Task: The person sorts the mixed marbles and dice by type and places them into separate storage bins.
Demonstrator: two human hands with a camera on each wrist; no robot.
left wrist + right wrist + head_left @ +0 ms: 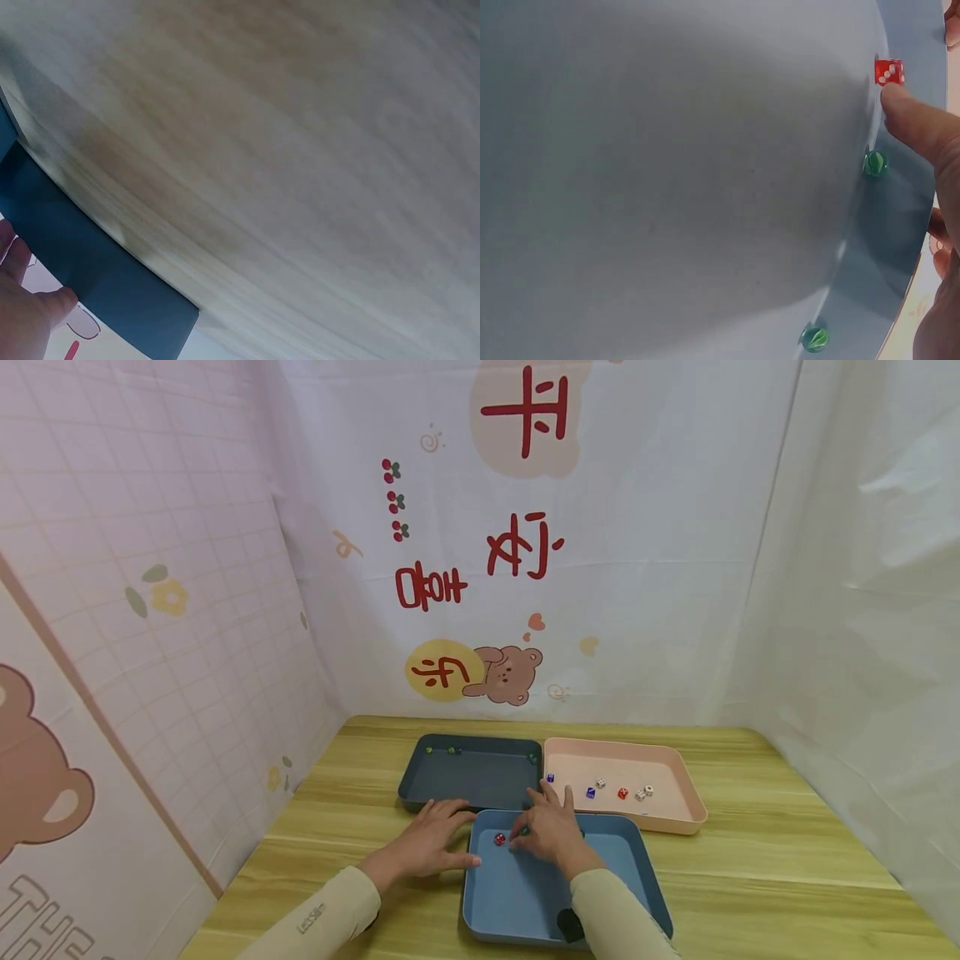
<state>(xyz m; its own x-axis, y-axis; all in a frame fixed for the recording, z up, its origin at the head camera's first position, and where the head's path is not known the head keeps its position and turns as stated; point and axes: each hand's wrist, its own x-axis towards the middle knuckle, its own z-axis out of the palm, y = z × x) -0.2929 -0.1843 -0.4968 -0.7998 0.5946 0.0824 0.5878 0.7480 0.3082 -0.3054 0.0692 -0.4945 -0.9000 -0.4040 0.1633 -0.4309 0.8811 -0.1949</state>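
In the head view, my right hand is over the blue tray, fingers bent loosely downward. A red die with white pips lies just left of its fingertips. The right wrist view has the thumb right at the red die. Two green glass marbles sit along the same tray wall. My left hand is at the blue tray's left side, its thumb extended to the rim. In the left wrist view, that thumb rests at the edge of a dark blue tray wall.
Behind stands a dark grey-blue tray with several green marbles. Beside it a pink tray holds white dice, blue dice and a red die. Printed white curtains surround the wooden table.
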